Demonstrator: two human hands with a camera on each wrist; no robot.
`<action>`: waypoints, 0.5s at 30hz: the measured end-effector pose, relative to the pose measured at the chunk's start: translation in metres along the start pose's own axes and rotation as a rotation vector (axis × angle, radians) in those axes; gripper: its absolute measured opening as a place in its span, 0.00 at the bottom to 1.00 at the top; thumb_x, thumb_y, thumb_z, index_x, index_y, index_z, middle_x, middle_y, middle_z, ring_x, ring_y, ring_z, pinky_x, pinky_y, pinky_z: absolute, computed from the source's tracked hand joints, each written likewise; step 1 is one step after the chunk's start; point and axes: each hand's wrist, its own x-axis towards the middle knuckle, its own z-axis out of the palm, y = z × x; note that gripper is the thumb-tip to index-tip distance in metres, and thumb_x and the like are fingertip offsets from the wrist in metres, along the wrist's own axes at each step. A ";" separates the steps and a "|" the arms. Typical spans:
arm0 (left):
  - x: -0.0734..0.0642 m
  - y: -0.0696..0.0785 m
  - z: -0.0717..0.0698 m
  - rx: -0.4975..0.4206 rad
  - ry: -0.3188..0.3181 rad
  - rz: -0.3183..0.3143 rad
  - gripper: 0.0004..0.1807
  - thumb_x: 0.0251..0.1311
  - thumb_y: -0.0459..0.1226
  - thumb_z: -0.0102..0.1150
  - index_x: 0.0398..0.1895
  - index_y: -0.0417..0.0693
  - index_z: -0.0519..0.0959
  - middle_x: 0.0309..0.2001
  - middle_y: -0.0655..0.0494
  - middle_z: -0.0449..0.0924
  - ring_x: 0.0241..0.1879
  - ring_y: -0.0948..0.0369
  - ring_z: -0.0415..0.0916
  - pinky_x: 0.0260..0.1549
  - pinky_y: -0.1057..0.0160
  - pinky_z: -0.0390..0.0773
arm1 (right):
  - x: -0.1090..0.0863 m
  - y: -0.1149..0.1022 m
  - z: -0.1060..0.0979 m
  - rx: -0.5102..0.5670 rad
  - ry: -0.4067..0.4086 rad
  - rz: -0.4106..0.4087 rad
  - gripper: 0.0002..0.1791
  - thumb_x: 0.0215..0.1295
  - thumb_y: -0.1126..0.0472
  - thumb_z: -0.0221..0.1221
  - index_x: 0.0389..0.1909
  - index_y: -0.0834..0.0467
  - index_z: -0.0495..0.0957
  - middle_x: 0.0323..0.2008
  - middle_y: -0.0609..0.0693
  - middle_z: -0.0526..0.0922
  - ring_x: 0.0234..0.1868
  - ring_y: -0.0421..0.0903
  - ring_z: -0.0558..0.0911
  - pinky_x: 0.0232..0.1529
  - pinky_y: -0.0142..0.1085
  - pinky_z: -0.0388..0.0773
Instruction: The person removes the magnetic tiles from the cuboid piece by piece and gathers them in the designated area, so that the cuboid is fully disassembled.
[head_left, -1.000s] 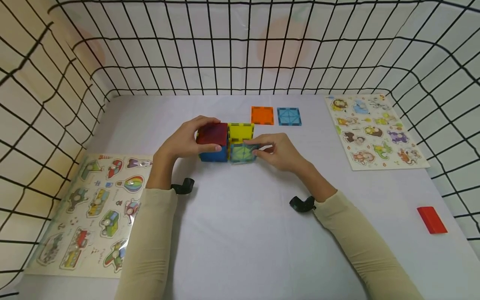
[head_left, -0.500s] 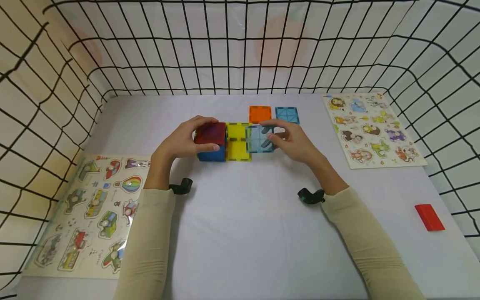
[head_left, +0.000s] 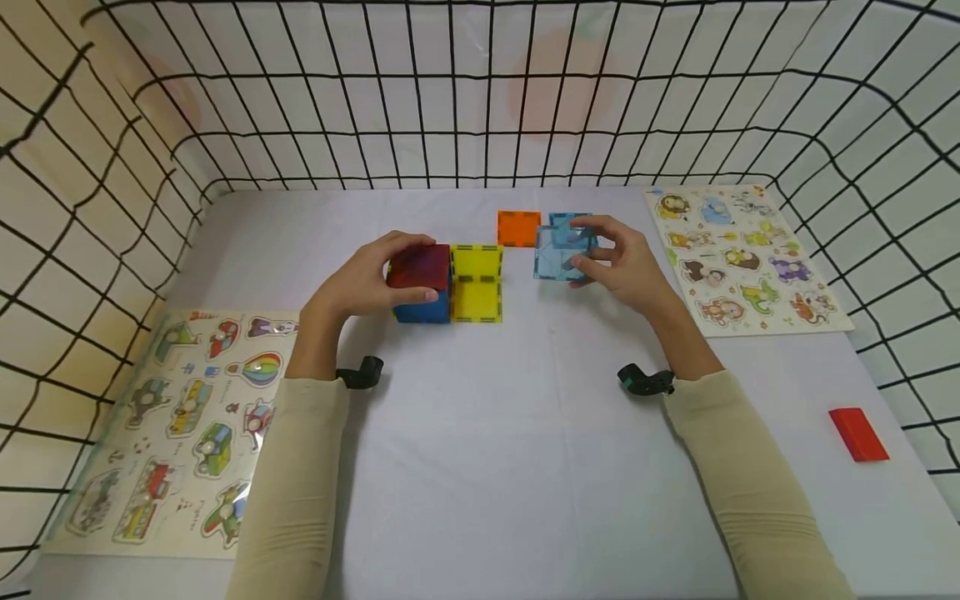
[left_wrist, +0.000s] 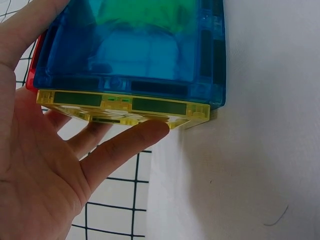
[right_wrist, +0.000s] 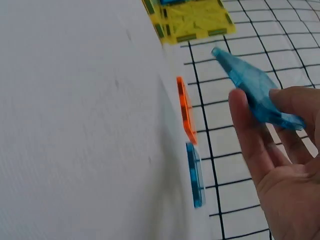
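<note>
The left hand (head_left: 365, 277) grips the box (head_left: 423, 267) on the bench (head_left: 480, 433), seemingly to steady it beside the yellow tiles (head_left: 477, 302), while the right hand (head_left: 626, 268) pinches a blue tile (head_left: 552, 255) by one side above the bench, probably to leave its other edges free.

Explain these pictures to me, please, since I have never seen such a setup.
There is no machine here; a person is working bare-handed. The wide picture is taken from the person's head, looking down; the two close ones come from a small camera on each wrist. The left hand holds a red-topped box, and the right hand pinches a clear blue tile. On the white cloth are yellow tiles, an orange tile, another blue tile, two picture boards and a red block.
</note>
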 end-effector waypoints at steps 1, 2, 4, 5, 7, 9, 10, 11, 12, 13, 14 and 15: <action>0.000 0.000 0.000 -0.003 0.001 0.000 0.45 0.51 0.58 0.76 0.73 0.65 0.69 0.71 0.57 0.68 0.64 0.56 0.67 0.59 0.46 0.81 | 0.000 0.000 -0.003 -0.007 0.022 -0.004 0.30 0.69 0.73 0.61 0.70 0.58 0.71 0.63 0.55 0.69 0.44 0.47 0.85 0.36 0.44 0.88; 0.000 0.001 -0.001 -0.008 0.001 0.001 0.45 0.51 0.57 0.77 0.73 0.65 0.69 0.71 0.57 0.68 0.64 0.55 0.67 0.59 0.46 0.81 | 0.000 -0.001 -0.006 -0.019 0.046 -0.003 0.31 0.68 0.74 0.62 0.71 0.57 0.71 0.62 0.54 0.70 0.43 0.46 0.85 0.36 0.42 0.89; 0.001 0.001 -0.001 -0.017 -0.005 0.002 0.45 0.51 0.57 0.77 0.73 0.64 0.69 0.71 0.57 0.68 0.64 0.55 0.67 0.59 0.46 0.81 | 0.000 -0.002 -0.013 -0.056 0.098 0.004 0.31 0.68 0.73 0.62 0.71 0.53 0.71 0.60 0.52 0.71 0.41 0.44 0.85 0.35 0.40 0.88; 0.001 0.002 -0.001 -0.018 -0.010 -0.001 0.45 0.51 0.58 0.76 0.73 0.64 0.69 0.71 0.57 0.68 0.65 0.55 0.67 0.59 0.46 0.81 | 0.000 -0.002 -0.016 -0.074 0.124 0.013 0.31 0.69 0.72 0.62 0.71 0.52 0.70 0.60 0.51 0.72 0.40 0.43 0.86 0.35 0.40 0.88; 0.001 0.002 -0.001 -0.021 -0.019 -0.005 0.45 0.51 0.58 0.77 0.73 0.64 0.69 0.72 0.57 0.68 0.65 0.55 0.66 0.60 0.46 0.80 | -0.001 -0.002 -0.022 -0.108 0.161 0.035 0.32 0.70 0.70 0.62 0.72 0.50 0.69 0.60 0.50 0.73 0.39 0.41 0.86 0.35 0.39 0.88; 0.001 0.002 -0.001 -0.017 -0.024 -0.012 0.46 0.51 0.58 0.77 0.74 0.64 0.69 0.72 0.57 0.68 0.65 0.55 0.66 0.60 0.46 0.80 | -0.001 -0.002 -0.029 -0.148 0.186 0.064 0.31 0.72 0.68 0.61 0.73 0.48 0.69 0.61 0.50 0.73 0.40 0.39 0.87 0.36 0.40 0.88; 0.001 0.002 -0.001 -0.017 -0.025 -0.014 0.46 0.51 0.57 0.77 0.74 0.64 0.69 0.72 0.57 0.68 0.65 0.55 0.66 0.60 0.46 0.80 | 0.000 -0.001 -0.032 -0.163 0.195 0.081 0.31 0.72 0.67 0.61 0.73 0.47 0.68 0.62 0.50 0.73 0.40 0.39 0.87 0.36 0.40 0.88; 0.001 0.002 -0.001 -0.014 -0.025 -0.016 0.46 0.51 0.57 0.77 0.74 0.65 0.69 0.72 0.57 0.68 0.65 0.54 0.66 0.60 0.46 0.80 | 0.001 -0.001 -0.035 -0.177 0.200 0.097 0.31 0.73 0.66 0.60 0.74 0.46 0.67 0.64 0.51 0.72 0.40 0.38 0.87 0.36 0.40 0.88; 0.000 0.002 -0.001 -0.013 -0.023 -0.015 0.45 0.51 0.57 0.77 0.74 0.65 0.69 0.72 0.57 0.68 0.65 0.54 0.67 0.60 0.46 0.80 | 0.002 -0.001 -0.038 -0.188 0.207 0.114 0.31 0.73 0.65 0.60 0.74 0.45 0.67 0.65 0.51 0.71 0.41 0.38 0.87 0.36 0.40 0.88; 0.000 0.002 -0.001 -0.011 -0.020 -0.015 0.45 0.51 0.57 0.77 0.74 0.65 0.69 0.72 0.57 0.68 0.65 0.54 0.67 0.60 0.46 0.81 | 0.003 -0.001 -0.042 -0.202 0.214 0.131 0.31 0.74 0.65 0.59 0.75 0.45 0.66 0.66 0.52 0.71 0.41 0.38 0.87 0.37 0.41 0.89; 0.000 0.002 -0.001 -0.008 -0.019 -0.015 0.45 0.51 0.57 0.77 0.74 0.65 0.69 0.72 0.57 0.68 0.65 0.55 0.67 0.59 0.46 0.81 | 0.004 0.000 -0.045 -0.211 0.223 0.152 0.31 0.74 0.64 0.59 0.75 0.44 0.66 0.66 0.52 0.70 0.40 0.38 0.87 0.37 0.42 0.89; 0.000 0.002 -0.002 -0.007 -0.018 -0.014 0.45 0.51 0.57 0.77 0.73 0.65 0.69 0.72 0.57 0.68 0.65 0.55 0.67 0.59 0.46 0.81 | 0.006 0.000 -0.048 -0.216 0.230 0.171 0.32 0.75 0.64 0.58 0.75 0.43 0.65 0.66 0.53 0.69 0.40 0.38 0.87 0.38 0.42 0.89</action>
